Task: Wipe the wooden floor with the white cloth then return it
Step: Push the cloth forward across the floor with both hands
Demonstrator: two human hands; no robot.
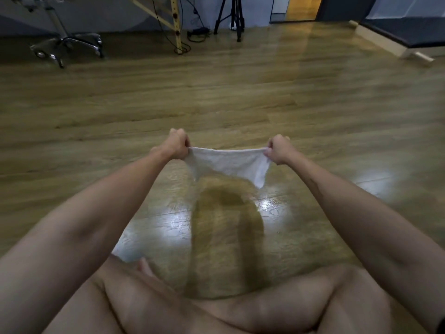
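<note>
The white cloth [228, 163] hangs stretched out in the air between my two hands, above the wooden floor [216, 97]. My left hand [177, 143] pinches its left top corner. My right hand [279, 149] pinches its right top corner. The cloth's lower edge droops, with one corner pointing down on the right. The cloth's shadow falls on the shiny boards just below it. Both my arms reach forward from the bottom of the view.
My bent legs fill the bottom of the view. At the back left stands a swivel chair base [65, 45], then a wooden frame leg [177, 25] with cables, and a black tripod [234, 18]. A low dark platform [407, 34] lies at the back right.
</note>
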